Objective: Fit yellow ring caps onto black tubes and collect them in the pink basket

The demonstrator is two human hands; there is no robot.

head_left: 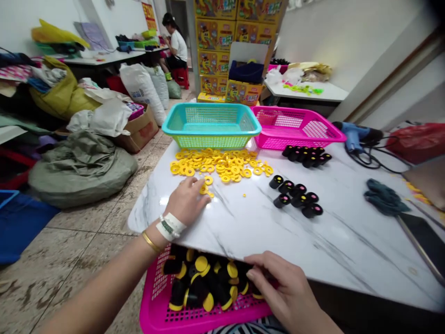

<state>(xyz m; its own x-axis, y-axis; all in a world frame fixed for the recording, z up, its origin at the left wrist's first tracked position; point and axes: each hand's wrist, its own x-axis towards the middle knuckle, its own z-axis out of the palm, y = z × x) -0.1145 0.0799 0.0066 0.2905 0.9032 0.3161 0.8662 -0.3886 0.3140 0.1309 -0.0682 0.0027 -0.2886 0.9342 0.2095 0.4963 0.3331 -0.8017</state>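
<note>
My left hand [187, 202] reaches over the white marbled table, thumb and fingers apart around a few yellow rings [203, 189] at the near edge of a loose pile of yellow rings [222, 162]. Low in the view, my right hand [283, 287] is at the table's front edge above a pink basket [153, 301]. Its thumb and forefinger are bent close together; what they hold, if anything, merges with the dark parts behind. Inside that basket lie many black cylinders with yellow caps [201, 283]. Black cylinders with coloured dots [298, 199] stand right of the rings.
Behind the rings are a turquoise basket [212, 139] and another pink basket [299, 141]. More black cylinders [306, 155] lie before it. A blue corded tool [354, 137], dark cloth [384, 197] and phone [424, 246] are at right. A person [177, 44] sits far back.
</note>
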